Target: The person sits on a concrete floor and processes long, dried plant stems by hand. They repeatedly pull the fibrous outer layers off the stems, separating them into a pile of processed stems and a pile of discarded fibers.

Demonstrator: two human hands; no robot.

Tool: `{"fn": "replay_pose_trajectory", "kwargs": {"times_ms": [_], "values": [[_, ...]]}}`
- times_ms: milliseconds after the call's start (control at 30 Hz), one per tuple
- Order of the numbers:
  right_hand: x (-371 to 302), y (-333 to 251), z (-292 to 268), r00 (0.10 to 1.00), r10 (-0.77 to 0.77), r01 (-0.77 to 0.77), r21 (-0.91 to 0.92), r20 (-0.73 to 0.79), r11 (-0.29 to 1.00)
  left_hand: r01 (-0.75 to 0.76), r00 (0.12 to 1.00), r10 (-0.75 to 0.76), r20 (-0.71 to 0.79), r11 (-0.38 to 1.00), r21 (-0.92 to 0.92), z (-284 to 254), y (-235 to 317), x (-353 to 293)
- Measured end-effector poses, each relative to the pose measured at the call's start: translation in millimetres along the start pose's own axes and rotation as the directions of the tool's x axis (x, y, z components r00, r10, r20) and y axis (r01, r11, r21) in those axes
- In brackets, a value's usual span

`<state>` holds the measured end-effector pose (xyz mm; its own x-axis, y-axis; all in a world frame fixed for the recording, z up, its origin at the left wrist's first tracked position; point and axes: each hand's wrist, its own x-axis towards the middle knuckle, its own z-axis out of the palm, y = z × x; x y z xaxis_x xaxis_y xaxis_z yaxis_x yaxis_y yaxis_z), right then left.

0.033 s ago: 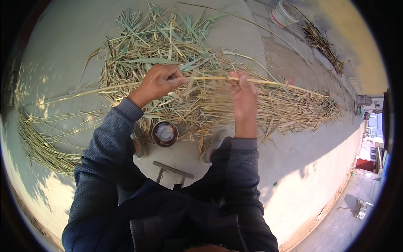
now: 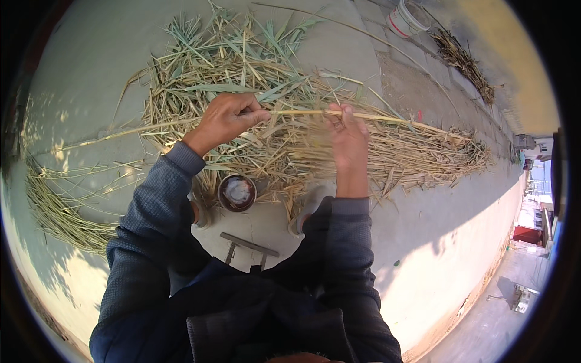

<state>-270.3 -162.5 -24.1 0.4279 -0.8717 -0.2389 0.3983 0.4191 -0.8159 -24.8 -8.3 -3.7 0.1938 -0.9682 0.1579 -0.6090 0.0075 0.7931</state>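
A long, thin yellow reed stalk (image 2: 296, 112) runs sideways across the view in front of me. My left hand (image 2: 231, 118) is closed on it, thumb and bent fingers pinching the stalk. Farther along to the right, my right hand (image 2: 348, 133) pinches the same stalk between thumb and fingers; its lower fingers are partly blurred. The stalk's thicker end reaches out to the right past this hand, and its thin length trails off to the left behind my left wrist. Under both hands lies a wide heap of dry reed stalks and leaf strips (image 2: 242, 72), greener at its far side.
A round dark bowl (image 2: 237, 193) with pale contents stands between my feet. A metal bar on a stand (image 2: 249, 244) is nearer me. Thin green stalks (image 2: 66, 212) lie at left. A white bucket (image 2: 408, 19) and a dark twig bundle (image 2: 463, 63) lie far right.
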Motion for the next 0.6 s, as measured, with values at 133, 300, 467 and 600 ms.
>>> {"fn": "replay_pose_trajectory", "kwargs": {"times_ms": [133, 300, 467, 600], "values": [[1.2, 3.1, -5.3, 0.998, -0.059, 0.059, -0.025, 0.011, 0.998, -0.01, 0.999, 0.013, -0.049, 0.998, 0.065, 7.1, 4.2, -2.0], [-1.1, 2.8, 1.5, 0.988, -0.119, 0.108, -0.111, -0.098, 0.988, 0.008, 1.0, -0.006, -0.029, 0.997, 0.073, 8.1, 6.5, -2.4], [-3.1, -0.8, 9.4, 0.971, -0.175, 0.138, -0.221, -0.16, 0.966, -0.059, 0.995, 0.069, -0.07, 0.989, 0.135, 12.8, 12.7, -2.6], [-9.7, 5.9, 22.0, 0.974, -0.17, 0.109, -0.351, -0.147, 0.93, -0.23, 0.924, 0.293, -0.245, 0.939, 0.257, 30.6, 25.1, -1.1]]}}
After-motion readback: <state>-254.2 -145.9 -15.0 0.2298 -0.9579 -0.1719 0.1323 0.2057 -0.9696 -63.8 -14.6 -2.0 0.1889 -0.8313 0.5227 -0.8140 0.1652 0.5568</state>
